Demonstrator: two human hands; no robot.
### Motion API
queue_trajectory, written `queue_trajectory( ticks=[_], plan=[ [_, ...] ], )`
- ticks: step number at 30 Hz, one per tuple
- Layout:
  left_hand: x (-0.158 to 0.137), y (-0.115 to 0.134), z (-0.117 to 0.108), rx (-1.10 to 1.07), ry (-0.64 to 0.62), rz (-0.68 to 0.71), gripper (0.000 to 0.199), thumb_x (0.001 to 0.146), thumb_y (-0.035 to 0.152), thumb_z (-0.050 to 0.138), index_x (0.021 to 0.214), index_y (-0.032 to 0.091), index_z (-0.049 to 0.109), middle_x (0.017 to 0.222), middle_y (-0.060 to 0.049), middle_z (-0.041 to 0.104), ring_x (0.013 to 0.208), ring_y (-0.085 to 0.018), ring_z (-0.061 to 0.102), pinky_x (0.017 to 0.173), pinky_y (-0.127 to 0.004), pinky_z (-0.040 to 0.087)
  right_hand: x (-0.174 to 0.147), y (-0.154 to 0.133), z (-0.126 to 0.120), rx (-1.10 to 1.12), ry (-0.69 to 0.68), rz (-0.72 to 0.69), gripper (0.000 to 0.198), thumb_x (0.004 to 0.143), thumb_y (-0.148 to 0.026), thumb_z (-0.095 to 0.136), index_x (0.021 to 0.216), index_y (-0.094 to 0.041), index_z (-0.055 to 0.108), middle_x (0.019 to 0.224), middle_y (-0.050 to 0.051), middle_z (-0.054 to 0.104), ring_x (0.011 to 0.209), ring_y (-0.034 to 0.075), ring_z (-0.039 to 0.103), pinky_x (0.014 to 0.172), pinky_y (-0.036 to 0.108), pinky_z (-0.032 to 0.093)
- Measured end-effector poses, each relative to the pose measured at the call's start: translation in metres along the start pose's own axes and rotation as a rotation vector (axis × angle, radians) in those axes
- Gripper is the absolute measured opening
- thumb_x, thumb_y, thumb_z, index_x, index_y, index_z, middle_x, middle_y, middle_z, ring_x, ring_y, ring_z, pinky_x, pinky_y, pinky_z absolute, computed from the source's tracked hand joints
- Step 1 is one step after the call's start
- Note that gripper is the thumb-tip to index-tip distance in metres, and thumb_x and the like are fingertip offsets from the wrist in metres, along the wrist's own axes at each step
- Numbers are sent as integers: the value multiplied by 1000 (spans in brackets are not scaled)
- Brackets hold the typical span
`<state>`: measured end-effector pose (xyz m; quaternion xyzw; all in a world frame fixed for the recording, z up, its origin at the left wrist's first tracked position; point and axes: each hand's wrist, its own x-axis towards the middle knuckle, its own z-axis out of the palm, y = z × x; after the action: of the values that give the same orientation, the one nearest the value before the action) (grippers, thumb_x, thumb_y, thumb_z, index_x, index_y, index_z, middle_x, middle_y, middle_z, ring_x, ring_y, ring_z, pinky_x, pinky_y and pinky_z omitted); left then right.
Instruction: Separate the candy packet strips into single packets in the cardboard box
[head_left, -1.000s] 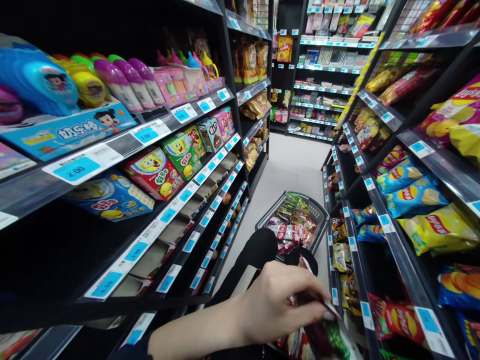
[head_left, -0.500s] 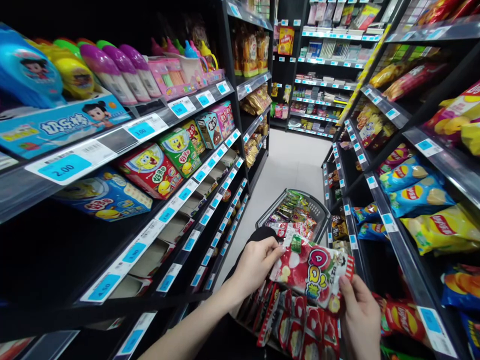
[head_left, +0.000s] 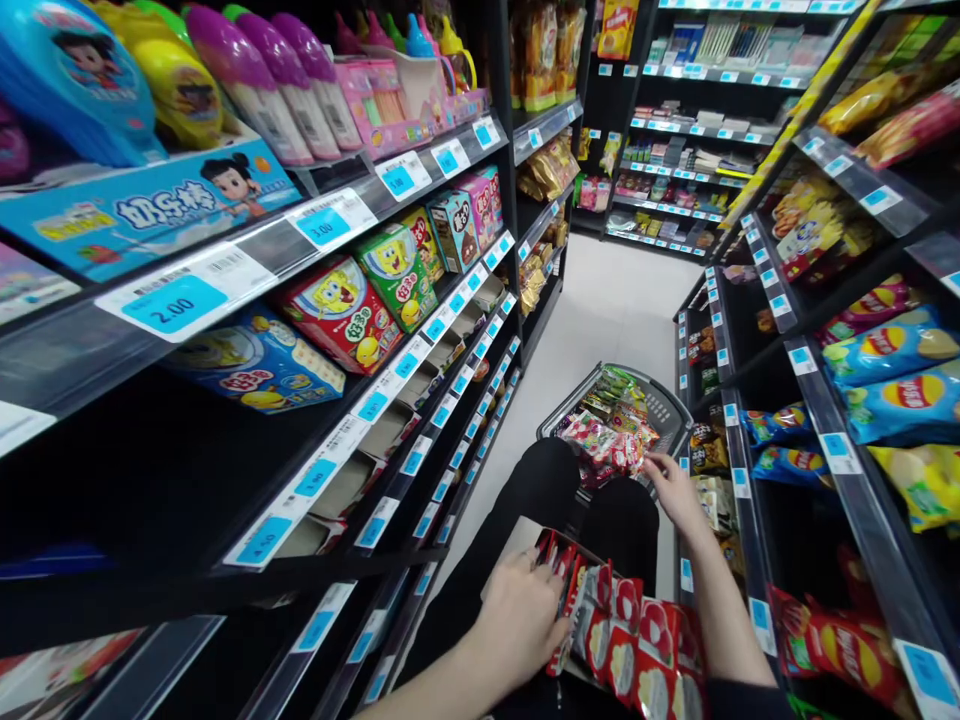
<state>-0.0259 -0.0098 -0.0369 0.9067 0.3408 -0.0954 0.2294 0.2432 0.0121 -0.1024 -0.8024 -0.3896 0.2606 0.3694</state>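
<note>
A box (head_left: 529,537) of red gummy candy packets (head_left: 637,640) rests on my lap. Over its left end lies my left hand (head_left: 521,610), fingers curled down among the packets and thumb along the near side, closed on one of them. Farther forward, my right hand (head_left: 673,490) reaches to the near right side of a grey shopping basket (head_left: 670,410). Its thumb and fingers pinch the corner of a red and white gummy candy packet (head_left: 611,448) lying on top of other colourful packets in the basket.
Shelves with price tags (head_left: 322,225) run close on my left, holding cookie boxes (head_left: 341,310) and toy-shaped sweets. Bags of chips (head_left: 900,345) fill shelves on my right. Grey aisle floor (head_left: 600,285) leads to a back shelf (head_left: 690,130).
The gummy candy packet held in both hands before has gone forward into the basket with my right hand. My left hand has come back to the box. The view has shifted left.
</note>
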Motion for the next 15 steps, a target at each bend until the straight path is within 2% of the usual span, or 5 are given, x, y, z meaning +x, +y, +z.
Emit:
queue_trajectory(
  ticks=[4, 6, 8, 12, 15],
  plan=[
    [3, -4, -1, 12, 68, 45, 25, 83, 35, 64, 92, 13, 68, 90, -13, 72, 93, -33, 64, 84, -43, 47, -79, -4, -14, -140, -154, -29, 35, 88, -47, 56, 68, -20, 61, 52, -5, 56, 51, 13, 54, 54, 27, 41],
    [7, -6, -2, -23, 95, 49, 18, 87, 31, 59, 89, 14, 68, 86, -10, 71, 89, -30, 64, 82, -41, 48, -122, -9, -8, -213, -175, -25, 37, 84, -51, 58, 59, -23, 59, 47, -4, 57, 46, 15, 55, 50, 27, 36],
    [12, -7, -4, -49, 101, 56, 16, 89, 25, 55, 87, 15, 67, 83, -8, 71, 84, -28, 65, 79, -39, 48, -155, -11, 7, -295, -125, -3, 30, 78, -50, 63, 62, -24, 63, 47, 0, 61, 44, 18, 57, 47, 27, 33],
    [21, -4, -10, -147, 103, 72, 13, 89, 21, 56, 85, 14, 66, 83, -8, 70, 81, -26, 63, 79, -38, 49, -185, -6, 38, -430, 19, 34, 27, 83, -38, 50, 76, -22, 71, 53, 11, 67, 39, 25, 59, 41, 30, 30],
    [23, -2, -15, -325, 112, 80, 9, 87, 16, 57, 90, 13, 65, 91, -9, 69, 91, -26, 61, 89, -40, 47, -188, -6, 33, -468, 84, 22, 37, 88, -36, 41, 84, -18, 73, 65, 18, 72, 47, 31, 65, 46, 36, 39]
  ],
)
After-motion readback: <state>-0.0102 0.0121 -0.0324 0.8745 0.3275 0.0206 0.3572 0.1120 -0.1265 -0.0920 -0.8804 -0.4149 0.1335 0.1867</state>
